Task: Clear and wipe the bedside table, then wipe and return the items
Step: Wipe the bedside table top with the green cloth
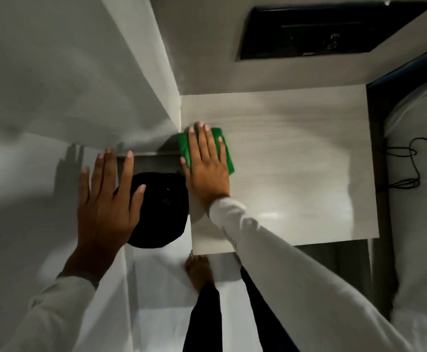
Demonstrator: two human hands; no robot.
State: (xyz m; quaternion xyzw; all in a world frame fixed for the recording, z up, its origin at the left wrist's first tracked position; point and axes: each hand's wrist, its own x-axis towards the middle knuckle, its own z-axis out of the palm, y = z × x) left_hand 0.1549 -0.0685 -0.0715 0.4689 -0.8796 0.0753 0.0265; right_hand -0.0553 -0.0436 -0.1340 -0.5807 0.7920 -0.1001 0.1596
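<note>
The pale bedside table top (296, 161) fills the middle right of the head view and has nothing on it but a green cloth (226, 151). My right hand (207, 163) lies flat on that cloth at the table's left edge, fingers spread, pressing it down. My left hand (105, 199) hovers open, fingers apart, above the floor left of the table, and holds nothing. Most of the cloth is hidden under my right hand.
A round black object (159, 209) sits on the floor beside the table's left edge, under my left hand. A white wall corner (156, 72) meets the table's back left. A bed with white bedding (420, 199) and black cables (408, 166) is at the right. A dark wall panel (329, 31) hangs behind.
</note>
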